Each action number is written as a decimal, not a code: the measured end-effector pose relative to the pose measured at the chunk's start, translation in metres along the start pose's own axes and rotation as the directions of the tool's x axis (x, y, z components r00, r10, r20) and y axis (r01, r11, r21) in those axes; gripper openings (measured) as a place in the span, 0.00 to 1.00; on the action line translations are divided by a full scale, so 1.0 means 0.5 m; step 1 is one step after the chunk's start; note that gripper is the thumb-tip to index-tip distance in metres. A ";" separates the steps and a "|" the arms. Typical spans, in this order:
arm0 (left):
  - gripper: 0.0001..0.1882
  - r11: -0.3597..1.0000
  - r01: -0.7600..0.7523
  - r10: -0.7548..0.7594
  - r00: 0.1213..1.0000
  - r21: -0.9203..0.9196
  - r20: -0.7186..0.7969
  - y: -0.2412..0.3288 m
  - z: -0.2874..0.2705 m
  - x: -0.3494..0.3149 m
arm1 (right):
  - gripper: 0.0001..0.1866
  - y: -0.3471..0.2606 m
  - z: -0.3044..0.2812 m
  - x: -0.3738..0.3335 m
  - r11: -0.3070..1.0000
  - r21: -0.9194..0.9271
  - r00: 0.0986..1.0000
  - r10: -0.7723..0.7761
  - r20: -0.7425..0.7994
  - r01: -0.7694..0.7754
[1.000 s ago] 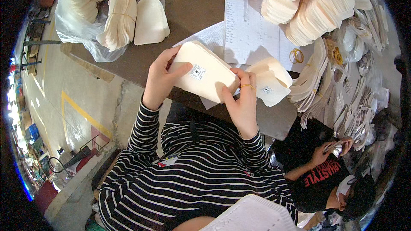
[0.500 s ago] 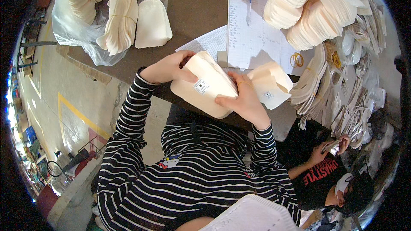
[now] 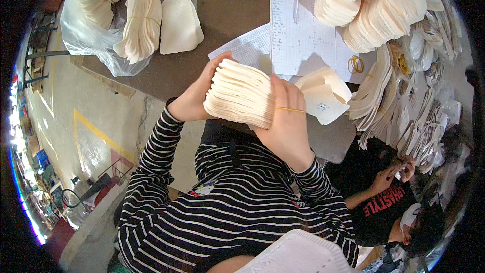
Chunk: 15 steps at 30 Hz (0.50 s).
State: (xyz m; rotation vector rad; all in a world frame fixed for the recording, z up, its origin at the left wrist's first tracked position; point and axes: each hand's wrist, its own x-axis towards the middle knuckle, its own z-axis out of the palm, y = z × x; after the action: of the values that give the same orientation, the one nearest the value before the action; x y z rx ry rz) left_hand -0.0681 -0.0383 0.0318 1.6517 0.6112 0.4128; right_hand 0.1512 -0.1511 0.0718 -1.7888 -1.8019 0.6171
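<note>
A thick stack of cream-coloured, rounded flat pieces point(image 3: 240, 93) is between my two hands, its layered edges facing up. My left hand point(image 3: 197, 93) grips its left end, with the fingers partly hidden behind it. Against the right end presses my right hand point(image 3: 289, 124), a yellow rubber band stretched across it. Just right of that hand lies a smaller group of curled cream pieces point(image 3: 326, 96) with a small printed label. What material the pieces are made of I cannot tell.
A lined notebook point(image 3: 298, 33) with a pen and loose yellow rubber bands point(image 3: 355, 64) lies ahead on the brown table point(image 3: 232, 15). Banded cream stacks point(image 3: 386, 12) rise at far right. Left are a plastic bag point(image 3: 81, 35) and another stack point(image 3: 181, 23). A co-worker's hands point(image 3: 391, 174) work at lower right.
The stack has been tipped in my hands, so its layered edges now face up instead of the flat labelled face. My right hand has turned, showing its back and the rubber band.
</note>
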 end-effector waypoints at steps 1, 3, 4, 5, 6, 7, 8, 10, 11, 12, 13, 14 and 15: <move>0.70 1.000 -0.025 0.025 1.000 0.003 0.015 -0.015 0.009 0.004 | 0.50 0.007 0.018 -0.005 0.999 -0.037 0.999 -0.028 0.036 0.030; 0.67 0.997 -0.069 0.070 0.997 -0.035 0.015 -0.036 0.011 0.013 | 0.50 -0.002 0.028 -0.005 0.987 -0.161 1.000 -0.004 0.026 0.008; 0.66 0.996 -0.090 0.090 0.996 -0.001 0.020 -0.042 0.007 0.014 | 0.50 -0.005 0.029 -0.004 0.975 -0.222 1.000 0.007 0.020 -0.003; 0.65 0.994 -0.102 0.102 0.994 0.025 0.027 -0.044 0.009 0.013 | 0.50 -0.003 0.028 -0.008 0.973 -0.229 0.999 0.007 0.040 0.003; 0.64 0.992 -0.115 0.113 0.993 0.052 0.035 -0.045 0.010 0.012 | 0.50 -0.003 0.028 -0.003 0.977 -0.211 0.999 -0.040 0.010 0.042; 0.63 0.993 -0.109 0.108 0.994 0.039 0.027 -0.046 0.011 0.012 | 0.50 -0.002 0.026 0.012 0.978 -0.195 0.996 -0.087 -0.021 0.081; 0.62 0.994 -0.106 0.105 0.994 0.028 0.018 -0.047 0.011 0.016 | 0.50 0.001 0.025 0.026 0.976 -0.181 0.989 -0.134 -0.055 0.122; 0.60 0.996 -0.090 0.090 0.995 0.011 -0.048 -0.046 0.015 0.020 | 0.47 0.006 0.032 0.048 0.989 -0.129 0.997 -0.073 0.008 0.073; 0.59 0.997 -0.079 0.079 0.991 0.005 -0.111 -0.044 0.017 0.022 | 0.46 0.007 0.032 0.057 0.993 -0.105 0.998 -0.048 0.041 0.052; 0.58 0.998 -0.068 0.067 0.983 0.000 -0.173 -0.042 0.018 0.024 | 0.45 0.003 0.024 0.060 0.994 -0.105 0.999 -0.042 0.008 0.042; 0.56 0.992 -0.116 0.103 0.961 -0.039 -0.255 -0.039 0.023 0.020 | 0.43 -0.006 0.010 0.060 0.994 -0.104 0.999 -0.035 -0.024 0.033; 0.55 0.985 -0.134 0.090 0.940 -0.113 -0.328 -0.031 0.020 0.013 | 0.42 -0.013 -0.001 0.061 0.995 -0.100 0.998 -0.030 -0.061 0.024; 0.55 0.971 -0.150 0.064 0.915 -0.188 -0.398 -0.017 0.016 -0.001 | 0.41 -0.023 -0.015 0.057 0.996 -0.080 0.989 -0.047 -0.138 0.036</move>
State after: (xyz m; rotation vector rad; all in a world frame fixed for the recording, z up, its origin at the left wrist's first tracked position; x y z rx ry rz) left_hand -0.0651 -0.0440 0.0219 1.4057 0.7419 0.8744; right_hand 0.1473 -0.1232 0.0863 -1.7926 -1.7842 0.3999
